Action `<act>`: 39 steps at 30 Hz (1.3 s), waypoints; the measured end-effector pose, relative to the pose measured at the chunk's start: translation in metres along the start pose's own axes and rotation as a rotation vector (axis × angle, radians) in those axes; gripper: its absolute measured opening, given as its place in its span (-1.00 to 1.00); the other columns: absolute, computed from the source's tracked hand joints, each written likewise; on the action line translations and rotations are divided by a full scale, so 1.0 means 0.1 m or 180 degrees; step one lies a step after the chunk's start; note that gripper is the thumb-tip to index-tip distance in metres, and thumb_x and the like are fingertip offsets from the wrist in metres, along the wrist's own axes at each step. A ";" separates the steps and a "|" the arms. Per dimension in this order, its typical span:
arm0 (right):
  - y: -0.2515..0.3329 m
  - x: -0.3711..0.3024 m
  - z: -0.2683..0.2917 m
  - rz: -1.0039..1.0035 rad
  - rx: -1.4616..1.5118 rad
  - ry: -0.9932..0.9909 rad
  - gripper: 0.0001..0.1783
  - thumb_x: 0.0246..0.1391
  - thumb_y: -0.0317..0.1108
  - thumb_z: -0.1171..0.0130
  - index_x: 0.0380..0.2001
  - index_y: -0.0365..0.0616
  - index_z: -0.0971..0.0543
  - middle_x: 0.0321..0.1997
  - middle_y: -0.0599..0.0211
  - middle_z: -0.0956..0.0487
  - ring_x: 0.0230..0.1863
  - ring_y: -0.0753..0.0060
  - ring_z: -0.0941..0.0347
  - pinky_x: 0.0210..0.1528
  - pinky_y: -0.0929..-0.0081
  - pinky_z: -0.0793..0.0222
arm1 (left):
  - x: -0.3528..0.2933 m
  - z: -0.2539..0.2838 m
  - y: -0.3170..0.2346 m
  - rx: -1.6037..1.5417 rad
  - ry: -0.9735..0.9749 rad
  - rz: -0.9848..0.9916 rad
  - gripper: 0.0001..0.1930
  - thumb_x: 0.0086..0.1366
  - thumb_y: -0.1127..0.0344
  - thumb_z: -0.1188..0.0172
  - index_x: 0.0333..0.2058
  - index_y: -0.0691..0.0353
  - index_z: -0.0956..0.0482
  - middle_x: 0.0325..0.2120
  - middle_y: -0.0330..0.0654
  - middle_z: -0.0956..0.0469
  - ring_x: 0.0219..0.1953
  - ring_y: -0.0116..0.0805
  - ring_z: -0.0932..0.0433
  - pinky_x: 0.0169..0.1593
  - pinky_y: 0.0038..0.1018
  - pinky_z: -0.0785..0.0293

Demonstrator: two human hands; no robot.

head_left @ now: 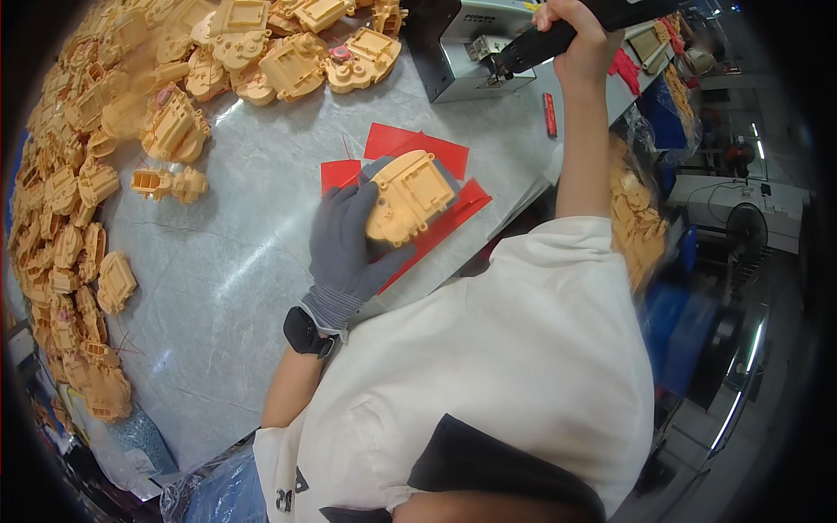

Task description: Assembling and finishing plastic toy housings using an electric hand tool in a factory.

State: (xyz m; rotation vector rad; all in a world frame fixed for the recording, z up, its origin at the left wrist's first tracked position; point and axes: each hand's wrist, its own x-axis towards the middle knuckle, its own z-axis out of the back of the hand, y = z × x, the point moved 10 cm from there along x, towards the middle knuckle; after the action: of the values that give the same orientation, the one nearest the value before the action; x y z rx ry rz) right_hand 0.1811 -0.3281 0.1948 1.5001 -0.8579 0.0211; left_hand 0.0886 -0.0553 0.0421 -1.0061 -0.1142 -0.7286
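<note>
My left hand (342, 240), in a grey knit glove, grips a pale orange plastic housing (405, 200) from its left side, low over the table. The housing's face has a rectangular recess and round bosses. Up at the top right, my bare right hand (580, 35) is wrapped round a black electric screwdriver (558, 44). Its tip points left and down, at the small metal outlet (491, 48) of a dark box-shaped screw feeder (453, 61). Whether the tip touches the outlet, or carries a screw, I cannot tell. Red sheets (418, 148) lie under and around the left hand.
Many similar orange housings (74, 196) are heaped along the table's left and far sides. One lone housing (116, 281) lies near the heap. A small red object (549, 115) rests right of the feeder. More orange parts (636, 213) sit beyond my right arm.
</note>
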 end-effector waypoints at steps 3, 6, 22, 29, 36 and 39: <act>-0.18 -0.10 -0.08 -0.0475 -0.0665 0.0382 -0.81 -0.25 -0.51 -0.06 -0.43 -0.25 -0.38 -0.68 0.29 -0.35 -0.74 0.41 -0.32 -0.64 0.53 -0.25 | -0.03 0.03 -0.02 0.0059 -0.0077 -0.0073 -0.16 -0.23 0.18 -0.44 0.06 0.31 -0.27 -0.09 0.04 -0.42 -0.02 0.05 -0.39 0.05 -0.19 -0.34; -0.30 -0.23 -0.01 -0.0135 -0.0067 0.0774 -0.83 -0.15 -0.55 0.01 -0.38 -0.23 -0.40 -0.62 0.31 -0.35 -0.61 0.38 -0.33 -0.38 0.35 -0.29 | 0.00 0.01 0.09 0.0023 -0.0076 0.0130 -0.16 -0.23 0.18 -0.44 0.06 0.32 -0.27 -0.09 0.04 -0.42 -0.02 0.05 -0.39 0.05 -0.19 -0.33; -0.10 0.00 -0.24 -0.0210 0.1682 0.0613 -0.93 -0.28 -0.53 -0.04 -0.63 -0.24 -0.36 -0.74 0.33 -0.35 -0.77 0.44 -0.28 -0.67 0.56 -0.19 | 0.02 -0.01 -0.01 -0.0044 -0.0012 -0.0005 -0.18 -0.21 0.18 -0.43 0.05 0.31 -0.27 -0.12 0.04 -0.39 -0.08 0.06 -0.38 0.00 -0.19 -0.31; -0.11 -0.53 -0.10 -0.0616 0.0229 0.0655 -0.76 -0.25 -0.52 -0.10 -0.39 -0.31 -0.41 -0.70 0.31 -0.35 -0.75 0.47 -0.28 -0.62 0.53 -0.23 | -0.04 0.04 0.01 -0.0013 -0.0135 -0.0053 -0.21 -0.18 0.14 -0.39 0.04 0.30 -0.27 -0.16 0.06 -0.39 -0.11 0.06 -0.37 0.01 -0.14 -0.28; 0.73 -1.41 -0.78 -0.0204 0.1607 0.2039 -0.50 -0.20 -0.56 -0.02 -0.11 -0.32 -0.18 -0.65 0.30 -0.33 -0.67 0.49 -0.29 -0.56 0.49 -0.27 | 0.00 0.07 -0.01 -0.0034 -0.0184 -0.0030 -0.19 -0.17 0.12 -0.39 0.07 0.29 -0.25 -0.10 0.00 -0.40 -0.06 -0.02 -0.38 0.09 -0.14 -0.24; 0.66 -1.55 -0.92 -0.0412 0.1443 0.2238 -0.55 -0.21 -0.58 -0.04 -0.18 -0.25 -0.18 -0.65 0.30 -0.35 -0.66 0.50 -0.30 -0.57 0.53 -0.26 | -0.01 0.08 0.00 0.0076 -0.0235 -0.0041 -0.20 -0.14 0.11 -0.38 0.07 0.28 -0.25 -0.11 -0.04 -0.41 -0.06 -0.04 -0.38 0.11 -0.14 -0.24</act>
State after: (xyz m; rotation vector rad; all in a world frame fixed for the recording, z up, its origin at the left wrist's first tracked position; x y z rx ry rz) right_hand 0.0808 -0.1646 0.1872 1.7917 -0.1855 0.6460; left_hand 0.0897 -0.0487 0.0463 -1.0105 -0.1934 -0.7005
